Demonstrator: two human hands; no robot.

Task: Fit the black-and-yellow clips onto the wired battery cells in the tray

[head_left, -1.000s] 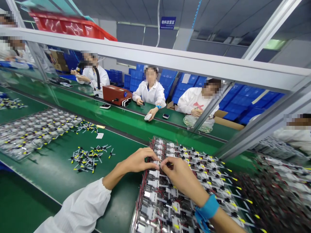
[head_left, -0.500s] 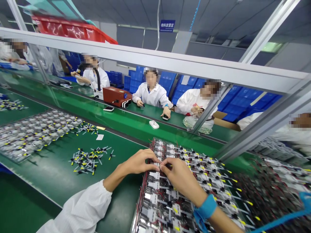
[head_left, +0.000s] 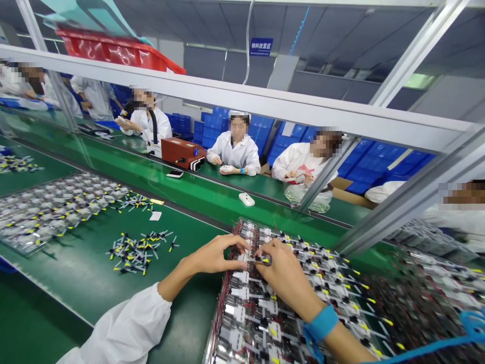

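Note:
My left hand (head_left: 214, 255) and my right hand (head_left: 282, 273) meet over the near-left part of a clear tray (head_left: 242, 333) packed with small silver cells, red wires and black-and-yellow tipped connectors. The left fingers pinch a white-ended cell at the tray's left side. The right thumb and forefinger are pinched on a small black-and-yellow connector (head_left: 264, 260). A blue strap (head_left: 320, 326) circles my right wrist, and my left arm wears a white sleeve (head_left: 125, 328).
A loose heap of the same connectors (head_left: 138, 247) lies on the green belt (head_left: 91, 283) to the left. Another filled tray (head_left: 45, 212) sits farther left. Across the line, several people in white coats sit behind a metal frame rail (head_left: 265, 103); a white device (head_left: 246, 199) lies on the belt.
Both hands stayed at the same spot on the tray, fingers working slightly. Across the belt, a person set down the white device and drew their hand back. A blue cord entered at lower right.

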